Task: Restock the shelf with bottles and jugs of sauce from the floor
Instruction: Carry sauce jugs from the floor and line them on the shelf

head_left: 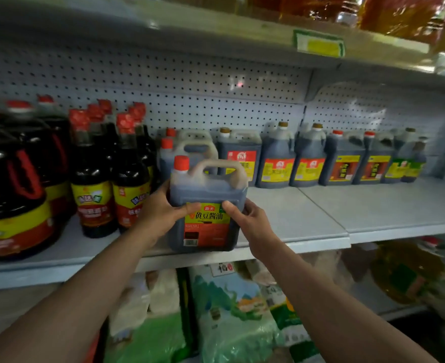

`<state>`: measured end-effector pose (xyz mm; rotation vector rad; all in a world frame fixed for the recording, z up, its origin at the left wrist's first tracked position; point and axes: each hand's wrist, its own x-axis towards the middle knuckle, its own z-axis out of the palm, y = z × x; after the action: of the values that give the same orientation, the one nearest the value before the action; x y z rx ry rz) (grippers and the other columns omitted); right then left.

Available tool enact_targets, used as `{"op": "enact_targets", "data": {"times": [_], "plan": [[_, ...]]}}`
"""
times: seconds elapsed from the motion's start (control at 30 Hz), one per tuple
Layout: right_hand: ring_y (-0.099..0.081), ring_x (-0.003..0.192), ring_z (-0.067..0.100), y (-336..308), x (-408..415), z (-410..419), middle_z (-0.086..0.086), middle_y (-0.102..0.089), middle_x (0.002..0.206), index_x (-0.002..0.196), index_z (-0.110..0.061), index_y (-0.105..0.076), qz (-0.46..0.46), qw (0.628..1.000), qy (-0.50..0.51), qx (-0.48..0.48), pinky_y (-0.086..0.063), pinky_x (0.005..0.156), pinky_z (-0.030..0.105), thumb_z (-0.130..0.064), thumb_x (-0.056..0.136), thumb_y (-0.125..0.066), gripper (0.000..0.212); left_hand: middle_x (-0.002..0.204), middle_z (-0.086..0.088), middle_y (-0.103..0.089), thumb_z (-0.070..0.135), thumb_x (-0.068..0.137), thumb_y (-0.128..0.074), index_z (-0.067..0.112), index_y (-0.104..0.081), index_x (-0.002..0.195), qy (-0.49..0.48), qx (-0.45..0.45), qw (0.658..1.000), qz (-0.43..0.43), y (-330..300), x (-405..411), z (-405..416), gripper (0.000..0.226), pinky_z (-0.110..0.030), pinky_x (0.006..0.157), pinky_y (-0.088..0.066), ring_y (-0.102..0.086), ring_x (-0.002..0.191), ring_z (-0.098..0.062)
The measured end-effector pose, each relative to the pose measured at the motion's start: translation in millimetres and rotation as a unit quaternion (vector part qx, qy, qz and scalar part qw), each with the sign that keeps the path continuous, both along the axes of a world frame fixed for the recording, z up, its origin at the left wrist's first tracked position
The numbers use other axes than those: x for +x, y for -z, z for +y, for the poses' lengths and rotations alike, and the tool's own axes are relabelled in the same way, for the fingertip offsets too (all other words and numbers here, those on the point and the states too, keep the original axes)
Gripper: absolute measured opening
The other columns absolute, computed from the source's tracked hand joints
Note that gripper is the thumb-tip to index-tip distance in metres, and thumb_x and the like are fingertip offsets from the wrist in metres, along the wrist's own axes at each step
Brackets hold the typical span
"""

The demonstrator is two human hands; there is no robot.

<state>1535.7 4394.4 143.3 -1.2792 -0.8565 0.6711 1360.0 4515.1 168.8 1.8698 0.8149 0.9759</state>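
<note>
A dark soy sauce jug (pixel 207 189) with a red cap, a pale handle and a red and yellow label stands near the front edge of the grey shelf (pixel 321 218). My left hand (pixel 161 210) grips its left side with the thumb across the label. My right hand (pixel 250 218) grips its right side, thumb on the label's top edge. Two similar jugs (pixel 187 148) stand right behind it. Tall dark bottles (pixel 93 179) with red caps stand to its left.
A row of dark jugs (pixel 308 158) lines the back of the shelf to the right. A big dark jug (pixel 11 195) with red handle is far left. Rice bags (pixel 229 310) fill the shelf below. Oil bottles (pixel 399 14) sit on the shelf above.
</note>
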Motion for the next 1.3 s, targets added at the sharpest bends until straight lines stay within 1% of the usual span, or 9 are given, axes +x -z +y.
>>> {"op": "enact_targets", "data": {"times": [0.2, 0.33, 0.47, 0.53, 0.67, 0.8, 1.0, 1.13, 1.3], "plan": [[-0.073, 0.093, 0.018, 2, 7, 46, 0.003, -0.078, 0.1, 0.11, -0.022, -0.072, -0.052, 0.998, -0.036, -0.025, -0.062, 0.08, 0.036, -0.028, 0.089, -0.077, 0.022, 0.111, 0.011, -0.066, 0.029, 0.074, -0.087, 0.028, -0.056, 0.132, -0.059, -0.024, 0.998, -0.008, -1, -8, 15, 0.066, -0.027, 0.079, -0.048, -0.063, 0.104, -0.012], [-0.069, 0.078, 0.007, -3, 17, 61, -0.007, -0.075, 0.087, 0.102, -0.024, -0.072, -0.087, 0.993, -0.041, -0.063, -0.053, 0.064, 0.022, -0.041, 0.086, -0.079, 0.025, 0.111, 0.008, -0.065, 0.028, 0.075, -0.086, 0.028, -0.056, 0.133, -0.097, -0.043, 0.994, -0.008, -6, -1, 20, 0.065, -0.028, 0.083, -0.05, -0.062, 0.102, -0.014], [-0.071, 0.089, 0.018, 0, 24, 71, -0.004, -0.077, 0.092, 0.098, -0.024, -0.074, -0.112, 0.991, -0.03, -0.074, -0.059, 0.077, 0.04, -0.059, 0.072, -0.081, 0.044, 0.115, 0.008, -0.066, 0.034, 0.076, -0.085, 0.03, -0.054, 0.137, -0.114, -0.041, 0.993, -0.011, -3, 1, 22, 0.069, -0.03, 0.087, -0.051, -0.063, 0.105, -0.014], [-0.073, 0.092, 0.019, 2, 25, 72, -0.004, -0.078, 0.094, 0.099, -0.025, -0.074, -0.107, 0.991, -0.03, -0.069, -0.061, 0.084, 0.044, -0.056, 0.074, -0.082, 0.041, 0.118, 0.008, -0.068, 0.036, 0.076, -0.085, 0.032, -0.054, 0.138, -0.117, -0.043, 0.992, -0.017, -2, 2, 22, 0.07, -0.036, 0.093, -0.053, -0.065, 0.108, -0.016], [-0.072, 0.099, 0.02, 9, 20, 74, -0.003, -0.077, 0.101, 0.112, -0.026, -0.071, -0.096, 0.994, -0.038, -0.047, -0.062, 0.085, 0.042, -0.049, 0.077, -0.083, 0.043, 0.129, 0.009, -0.065, 0.047, 0.07, -0.086, 0.036, -0.047, 0.145, -0.121, -0.04, 0.992, -0.023, 6, -2, 24, 0.085, -0.032, 0.093, -0.052, -0.062, 0.114, -0.013], [-0.071, 0.103, 0.021, 14, 13, 77, -0.004, -0.076, 0.105, 0.118, -0.029, -0.069, -0.094, 0.995, -0.029, -0.024, -0.06, 0.089, 0.047, -0.053, 0.074, -0.084, 0.052, 0.133, 0.009, -0.064, 0.052, 0.069, -0.085, 0.04, -0.043, 0.146, -0.125, -0.036, 0.991, -0.006, 10, -6, 30, 0.089, -0.044, 0.099, -0.053, -0.061, 0.12, -0.015], [-0.07, 0.105, 0.025, 17, 13, 79, -0.002, -0.076, 0.105, 0.112, -0.035, -0.07, -0.112, 0.993, -0.015, -0.036, -0.057, 0.091, 0.054, -0.069, 0.063, -0.079, 0.06, 0.137, 0.005, -0.061, 0.041, 0.078, -0.082, 0.033, -0.041, 0.15, -0.122, -0.012, 0.992, -0.015, 14, -5, 30, 0.084, -0.033, 0.1, -0.048, -0.057, 0.124, -0.016], [-0.069, 0.107, 0.026, 17, 8, 77, 0.001, -0.075, 0.107, 0.114, -0.032, -0.069, -0.103, 0.994, -0.018, -0.044, -0.057, 0.094, 0.054, -0.066, 0.066, -0.078, 0.059, 0.137, 0.004, -0.061, 0.041, 0.08, -0.08, 0.031, -0.039, 0.151, -0.132, 0.011, 0.991, -0.006, 17, -4, 26, 0.082, -0.026, 0.091, -0.041, -0.056, 0.125, -0.018], [-0.07, 0.103, 0.024, 19, 0, 75, 0.003, -0.075, 0.106, 0.116, -0.029, -0.067, -0.117, 0.991, 0.023, -0.059, -0.058, 0.091, 0.049, -0.053, 0.082, -0.077, 0.043, 0.142, 0.003, -0.056, 0.037, 0.084, -0.078, 0.03, -0.036, 0.153, -0.14, 0.019, 0.989, -0.035, 24, -6, 16, 0.081, -0.026, 0.101, -0.039, -0.051, 0.131, -0.017]]}}
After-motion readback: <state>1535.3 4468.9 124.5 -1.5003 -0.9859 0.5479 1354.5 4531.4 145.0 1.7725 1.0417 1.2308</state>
